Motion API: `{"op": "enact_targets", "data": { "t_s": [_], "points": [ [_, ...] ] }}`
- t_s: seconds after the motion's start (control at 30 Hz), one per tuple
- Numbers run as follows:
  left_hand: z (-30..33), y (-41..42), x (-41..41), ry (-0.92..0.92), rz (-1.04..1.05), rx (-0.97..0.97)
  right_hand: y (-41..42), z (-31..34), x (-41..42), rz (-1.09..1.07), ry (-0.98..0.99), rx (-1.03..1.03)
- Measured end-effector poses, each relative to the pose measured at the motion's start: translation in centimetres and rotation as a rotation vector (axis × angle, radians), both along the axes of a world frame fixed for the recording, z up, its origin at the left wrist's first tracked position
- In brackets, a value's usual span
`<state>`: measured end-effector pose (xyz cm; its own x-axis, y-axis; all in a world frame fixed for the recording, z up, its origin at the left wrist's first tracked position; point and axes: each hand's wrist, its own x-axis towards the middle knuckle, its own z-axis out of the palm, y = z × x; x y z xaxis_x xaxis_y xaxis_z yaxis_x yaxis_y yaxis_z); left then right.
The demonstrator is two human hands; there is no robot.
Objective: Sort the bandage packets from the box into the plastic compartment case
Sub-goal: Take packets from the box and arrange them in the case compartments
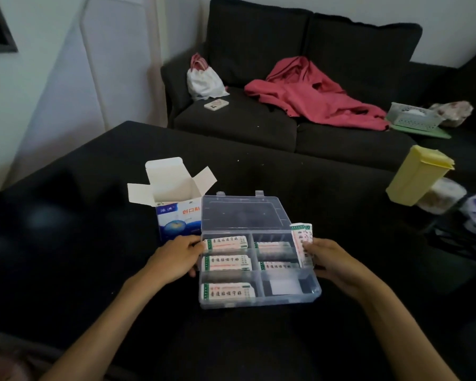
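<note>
Near the frame's lower centre, the right hand (327, 257) pinches a small stack of bandage packets (302, 242) upright at the right edge of the clear case (260, 301). The left hand (177, 255) grips the case's left wall, steadying it. The opened box (176, 207) stands just left. Five compartments hold packets; this stack probably belongs in the lower-right one, laid flat.

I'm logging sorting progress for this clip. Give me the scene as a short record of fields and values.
case: clear plastic compartment case, lid open
filled compartments: five hold bandage packets
near-right compartment: no printed packets visible
box: bandage box, flaps open, behind the case's left corner
left hand: left hand at the case's left edge
right hand: right hand holds a stack of packets over the right edge
</note>
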<state>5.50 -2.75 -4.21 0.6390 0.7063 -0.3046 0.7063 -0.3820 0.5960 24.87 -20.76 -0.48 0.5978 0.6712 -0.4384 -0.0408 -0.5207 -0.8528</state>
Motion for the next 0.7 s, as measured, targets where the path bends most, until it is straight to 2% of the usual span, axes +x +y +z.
{"op": "enact_targets", "data": {
  "t_s": [0.27, 0.4, 0.43, 0.47, 0.53, 0.57, 0.6, 0.63, 0.7],
  "points": [
    [1.6, -0.3, -4.3, 0.012, 0.101, -0.245, -0.5, 0.9, -1.5, 0.113, 0.047, -0.175],
    [1.7, -0.8, -5.5, -0.001, 0.135, -0.285, -0.1, 1.4, -2.2, 0.204, 0.023, -0.164],
    [1.9, -1.1, -5.8, 0.043, 0.136, -0.231, 0.0, 1.6, -2.1, 0.194, 0.0, -0.142],
    [2.1, -1.1, -6.1, 0.123, 0.125, -0.094, 0.2, 1.8, -2.0, 0.179, -0.038, -0.116],
    [2.8, -1.2, -6.3, 0.249, 0.156, 0.395, 0.3, 2.3, -1.6, 0.188, -0.101, -0.059],
    [3.5, -1.6, -6.1, 0.176, 0.208, 0.577, 0.5, 2.5, -1.5, 0.229, -0.088, -0.024],
    [4.2, -2.2, -5.6, 0.008, 0.238, 0.631, 0.6, 2.8, -1.6, 0.293, -0.039, 0.009],
    [4.6, -2.7, -5.0, -0.177, 0.223, 0.563, 0.8, 2.9, -1.9, 0.37, 0.024, 0.027],
    [4.8, -3.6, -3.1, -0.46, 0.082, 0.195, 1.5, 3.0, -2.9, 0.518, 0.096, 0.005]
  ]
}}
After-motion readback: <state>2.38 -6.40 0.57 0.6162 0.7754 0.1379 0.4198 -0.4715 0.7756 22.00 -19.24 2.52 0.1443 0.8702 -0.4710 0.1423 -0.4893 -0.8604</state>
